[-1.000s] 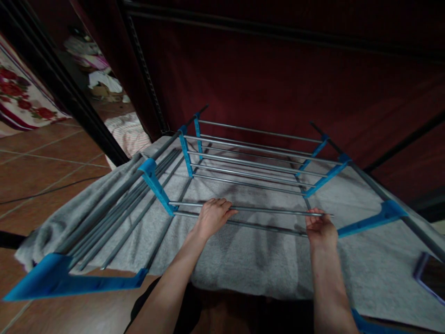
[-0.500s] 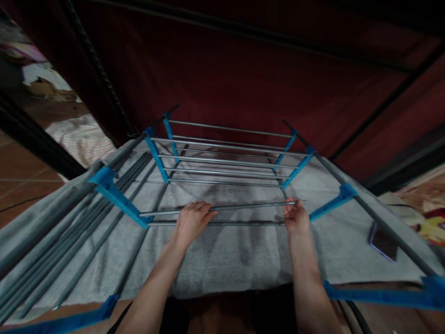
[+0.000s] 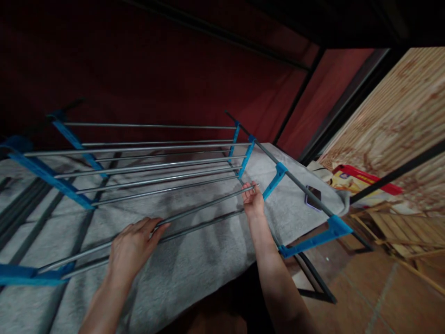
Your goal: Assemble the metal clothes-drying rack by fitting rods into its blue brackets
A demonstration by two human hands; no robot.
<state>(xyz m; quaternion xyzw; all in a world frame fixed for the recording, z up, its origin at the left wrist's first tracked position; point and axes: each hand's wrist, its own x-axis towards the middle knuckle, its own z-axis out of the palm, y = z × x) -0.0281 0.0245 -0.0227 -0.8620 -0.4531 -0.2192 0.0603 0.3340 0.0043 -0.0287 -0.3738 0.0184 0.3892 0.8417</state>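
A thin grey metal rod (image 3: 201, 208) slants across the front of a partly assembled rack with blue plastic brackets. My left hand (image 3: 134, 243) is wrapped over the rod left of its middle. The fingers of my right hand (image 3: 253, 198) pinch it close to its right end, which pokes out free beside a blue bracket (image 3: 275, 181). At the other end the rod meets the left blue bracket (image 3: 31, 274). Just below it runs a second rod (image 3: 205, 223). Several rods (image 3: 167, 162) span the brackets farther back.
The rack lies on a grey cloth (image 3: 208, 269). A phone (image 3: 313, 197) rests on the cloth to the right, beneath a long side pole (image 3: 302, 185). Loose poles (image 3: 24, 213) lie at left. Behind is a dark red fabric (image 3: 156, 69); a wooden folding item (image 3: 399, 232) stands on the tiled floor at right.
My view has swung to the right, so the rack appears farther left. Both hands keep hold of the rod, its right end still free near the bracket.
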